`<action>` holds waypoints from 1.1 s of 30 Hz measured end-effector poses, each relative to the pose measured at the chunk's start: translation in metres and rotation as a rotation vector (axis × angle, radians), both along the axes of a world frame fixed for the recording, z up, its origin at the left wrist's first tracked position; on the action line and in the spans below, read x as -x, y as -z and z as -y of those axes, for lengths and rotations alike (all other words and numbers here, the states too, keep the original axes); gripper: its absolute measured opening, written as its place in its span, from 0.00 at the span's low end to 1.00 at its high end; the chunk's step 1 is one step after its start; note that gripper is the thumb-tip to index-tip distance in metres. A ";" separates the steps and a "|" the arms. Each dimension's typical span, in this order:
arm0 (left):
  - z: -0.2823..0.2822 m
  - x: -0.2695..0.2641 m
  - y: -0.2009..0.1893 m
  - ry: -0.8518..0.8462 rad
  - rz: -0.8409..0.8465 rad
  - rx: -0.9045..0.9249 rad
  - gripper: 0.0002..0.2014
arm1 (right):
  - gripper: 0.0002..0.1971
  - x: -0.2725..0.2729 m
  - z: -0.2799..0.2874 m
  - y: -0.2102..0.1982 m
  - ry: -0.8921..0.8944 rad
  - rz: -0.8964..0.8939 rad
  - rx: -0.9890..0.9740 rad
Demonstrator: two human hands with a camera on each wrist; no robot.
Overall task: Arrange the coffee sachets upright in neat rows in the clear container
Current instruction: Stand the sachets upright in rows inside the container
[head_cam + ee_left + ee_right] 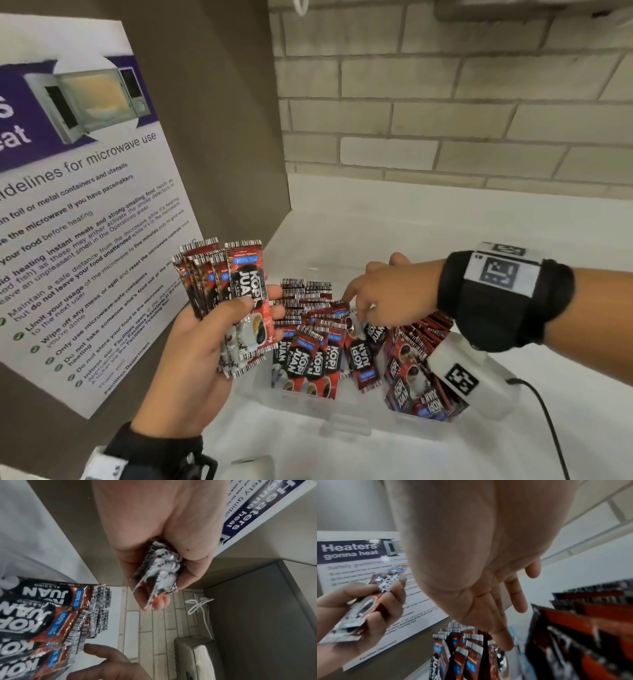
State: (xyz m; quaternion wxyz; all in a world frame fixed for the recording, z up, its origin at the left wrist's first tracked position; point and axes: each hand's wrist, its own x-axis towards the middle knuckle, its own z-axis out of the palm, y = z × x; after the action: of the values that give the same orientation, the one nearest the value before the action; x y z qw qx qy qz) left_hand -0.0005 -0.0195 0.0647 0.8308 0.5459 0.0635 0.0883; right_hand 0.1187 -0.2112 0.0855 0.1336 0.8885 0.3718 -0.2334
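Grip of left hand (pixel 191 346) clamped round a fanned bundle of sachets (pixel 236 301), long axes upright, held just left of the clear container (pixel 346 423) on the bench (pixel 394 226). Right hand (pixel 387 294) nearer, palm down over the container, fingers (pixel 503 642) loosely extended onto leaning sachets, apparently holding none.

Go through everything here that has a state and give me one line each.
Left hand: holds a fanned bunch of sachets.
Right hand: fingers extended, reaching down among the sachets.
Clear container: open, partly filled.
Sachets in container: back rows upright, front ones leaning.
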 end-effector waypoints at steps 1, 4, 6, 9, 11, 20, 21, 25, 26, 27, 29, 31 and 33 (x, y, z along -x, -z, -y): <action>-0.001 0.000 0.000 -0.006 0.000 0.001 0.19 | 0.15 -0.001 -0.001 0.001 0.009 -0.010 -0.007; -0.005 0.000 0.001 -0.026 0.000 -0.003 0.18 | 0.15 0.000 0.000 0.000 -0.031 0.020 -0.039; -0.006 0.000 0.002 -0.033 0.004 -0.002 0.17 | 0.16 0.002 0.002 -0.003 -0.058 0.037 -0.042; -0.005 0.000 0.002 -0.031 0.003 0.007 0.18 | 0.17 0.004 0.003 -0.006 -0.042 0.002 -0.003; -0.004 0.000 0.001 -0.027 0.001 0.005 0.19 | 0.18 0.004 0.003 -0.005 -0.020 -0.008 0.011; -0.008 0.001 0.004 0.008 0.002 0.009 0.19 | 0.17 0.011 -0.008 -0.005 -0.018 -0.107 0.167; -0.010 0.000 0.004 0.018 0.004 0.016 0.20 | 0.18 0.014 -0.010 -0.006 -0.016 -0.117 0.182; -0.011 -0.005 0.005 0.047 0.010 0.034 0.22 | 0.23 0.021 -0.018 -0.009 -0.076 -0.064 0.254; -0.011 -0.005 0.005 0.055 0.012 0.028 0.23 | 0.23 0.023 -0.019 -0.010 -0.086 -0.058 0.265; -0.011 -0.006 0.006 0.064 0.014 0.024 0.23 | 0.24 0.024 -0.020 -0.012 -0.092 -0.062 0.284; -0.012 -0.006 0.008 0.070 0.010 0.020 0.22 | 0.24 0.026 -0.023 -0.013 -0.108 -0.076 0.348; -0.012 -0.006 0.010 0.072 -0.001 0.022 0.17 | 0.26 0.029 -0.026 -0.010 -0.121 -0.088 0.415; -0.013 -0.006 0.012 0.075 -0.005 0.025 0.18 | 0.28 0.030 -0.027 -0.007 -0.116 -0.095 0.453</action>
State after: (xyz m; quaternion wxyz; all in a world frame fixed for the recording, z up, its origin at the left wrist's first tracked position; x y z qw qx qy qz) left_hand 0.0055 -0.0064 0.0526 0.8401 0.5376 0.0459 0.0550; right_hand 0.0885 -0.1839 0.0923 0.3250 0.8010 0.3662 -0.3444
